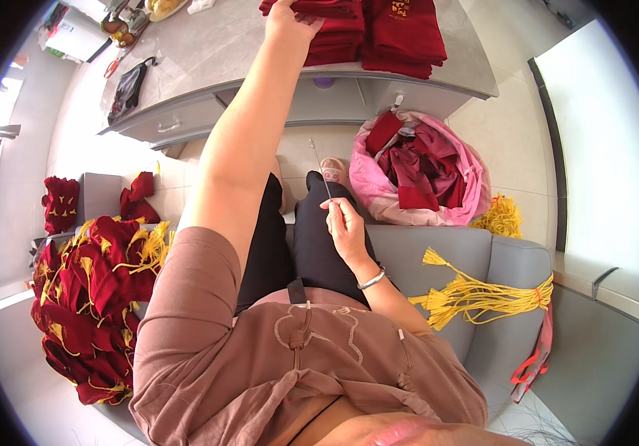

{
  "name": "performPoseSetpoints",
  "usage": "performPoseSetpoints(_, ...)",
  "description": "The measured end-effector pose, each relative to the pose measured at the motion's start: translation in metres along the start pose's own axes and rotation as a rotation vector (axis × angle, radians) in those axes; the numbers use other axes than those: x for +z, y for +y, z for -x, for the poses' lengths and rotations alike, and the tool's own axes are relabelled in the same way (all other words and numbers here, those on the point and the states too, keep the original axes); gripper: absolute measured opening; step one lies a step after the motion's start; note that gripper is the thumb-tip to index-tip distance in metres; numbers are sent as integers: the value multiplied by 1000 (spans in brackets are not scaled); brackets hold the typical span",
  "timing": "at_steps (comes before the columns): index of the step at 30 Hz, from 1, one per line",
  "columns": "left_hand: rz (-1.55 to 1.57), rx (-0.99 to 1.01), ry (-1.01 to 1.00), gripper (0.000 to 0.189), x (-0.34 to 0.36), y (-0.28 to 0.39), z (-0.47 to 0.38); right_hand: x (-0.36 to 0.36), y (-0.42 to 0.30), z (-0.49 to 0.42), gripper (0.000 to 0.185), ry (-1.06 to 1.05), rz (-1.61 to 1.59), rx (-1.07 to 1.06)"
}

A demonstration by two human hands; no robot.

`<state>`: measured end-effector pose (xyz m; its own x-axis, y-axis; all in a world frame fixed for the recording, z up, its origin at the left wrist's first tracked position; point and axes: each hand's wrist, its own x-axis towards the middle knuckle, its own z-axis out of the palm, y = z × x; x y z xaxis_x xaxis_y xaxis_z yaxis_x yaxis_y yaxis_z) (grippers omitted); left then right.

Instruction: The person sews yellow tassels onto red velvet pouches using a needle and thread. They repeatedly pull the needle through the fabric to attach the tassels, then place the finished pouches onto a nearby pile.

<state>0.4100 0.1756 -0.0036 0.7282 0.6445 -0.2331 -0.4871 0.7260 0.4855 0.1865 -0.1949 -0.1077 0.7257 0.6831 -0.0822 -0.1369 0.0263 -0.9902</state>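
Observation:
My left hand (292, 21) reaches to the far tabletop, its fingers at the edge of a dark red folded cloth piece (337, 8) on top of a stack (333, 42). The upper edge of the picture cuts off part of this hand. Beside that stack lies another pile of red cloth pieces (403, 39) with gold lettering on top. Above my lap, my right hand (346, 226) pinches a thin metal rod (320, 167) that points away from me. The rod's far tip is slightly thicker; its exact shape is too small to tell.
A pink bag (364, 178) of red cloth stands on the floor before the grey sofa (409, 237). Bundled yellow tasselled cords (481, 295) lie over its right arm. Red cloth pouches with yellow tassels (96, 290) are heaped at left. A black pouch (130, 89) rests on the grey table (197, 56).

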Motion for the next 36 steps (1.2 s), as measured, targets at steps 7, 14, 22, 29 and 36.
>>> performPoseSetpoints(7,67,56,-71,22,25,28,-6,-1,-4,1,17,19,-7,32)
performPoseSetpoints(14,94,236,-343,13,49,62,-3,-2,-2,0,21,2,-32,24)
performPoseSetpoints(22,38,168,-602,17,50,113,52,-5,2,-2,23,10,-29,17)
performPoseSetpoints(29,-140,148,-241,12,-39,129,206,-15,2,-4,26,80,-343,226)
performPoseSetpoints(36,-205,-141,267,8,-202,128,377,-43,6,-4,23,243,-398,172)
